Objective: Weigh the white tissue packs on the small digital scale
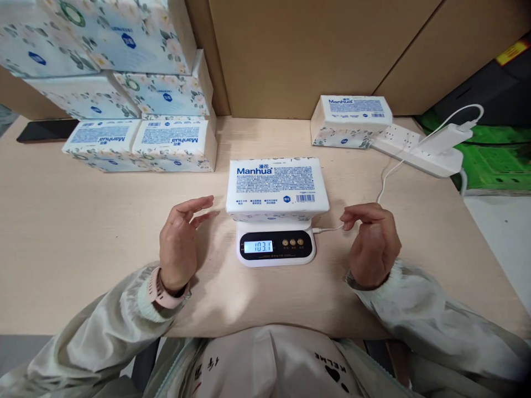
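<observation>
A white pack of tissues (pixel 277 185) printed "Manhua" rests on a small white digital scale (pixel 276 260), whose lit display reads 103.1. To the left of the pack is my left hand (pixel 179 243), fingers stretched toward it but apart from it, holding nothing. My right hand (pixel 373 243) sits to the right of the scale with its fingers bent and spaced from the thumb. Nothing shows in its grasp, and it does not touch the pack. A thin white cable (pixel 329 229) runs from the scale's right side toward my right fingers and passes behind them.
Several tissue packs (pixel 174 138) are stacked at the back left, beside a dark phone (pixel 47 131). Another tissue pack (pixel 350 116) stands at the back right against a white power strip (pixel 418 149) with a plugged-in charger (pixel 446 138). Brown panels (pixel 290 55) border the table's back edge.
</observation>
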{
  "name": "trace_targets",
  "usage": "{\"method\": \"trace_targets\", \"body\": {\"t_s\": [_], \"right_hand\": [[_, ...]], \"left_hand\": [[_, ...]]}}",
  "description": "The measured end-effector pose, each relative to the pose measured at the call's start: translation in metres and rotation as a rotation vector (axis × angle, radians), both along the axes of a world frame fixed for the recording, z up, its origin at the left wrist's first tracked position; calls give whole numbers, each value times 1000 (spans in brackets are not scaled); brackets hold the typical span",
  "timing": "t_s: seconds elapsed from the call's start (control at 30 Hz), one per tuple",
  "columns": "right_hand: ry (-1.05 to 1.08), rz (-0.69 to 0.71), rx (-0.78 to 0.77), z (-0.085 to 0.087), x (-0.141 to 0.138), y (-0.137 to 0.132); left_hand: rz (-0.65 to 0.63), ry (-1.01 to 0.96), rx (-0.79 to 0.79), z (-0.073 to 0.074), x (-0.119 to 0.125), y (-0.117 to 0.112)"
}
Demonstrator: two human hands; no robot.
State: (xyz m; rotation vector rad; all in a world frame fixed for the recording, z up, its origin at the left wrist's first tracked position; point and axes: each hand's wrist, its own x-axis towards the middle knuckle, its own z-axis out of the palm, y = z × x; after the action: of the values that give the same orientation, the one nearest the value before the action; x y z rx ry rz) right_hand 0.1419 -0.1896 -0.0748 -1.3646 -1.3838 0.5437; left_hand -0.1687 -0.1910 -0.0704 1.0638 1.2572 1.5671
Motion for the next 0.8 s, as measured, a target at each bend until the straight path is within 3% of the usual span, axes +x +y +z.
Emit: {"method": "trace_targets", "body": {"t_s": [0.23,0.5,0.8], "right_hand": [[-5,30,22,-2,0,0],[-2,134,287,-14,6,10],[-2,157,249,-9,4,6]], "left_hand": [[-18,-7,2,-2,-1,0],[-51,-40,14,-3,0,1],[-58,-55,17,-4,0,1]]}}
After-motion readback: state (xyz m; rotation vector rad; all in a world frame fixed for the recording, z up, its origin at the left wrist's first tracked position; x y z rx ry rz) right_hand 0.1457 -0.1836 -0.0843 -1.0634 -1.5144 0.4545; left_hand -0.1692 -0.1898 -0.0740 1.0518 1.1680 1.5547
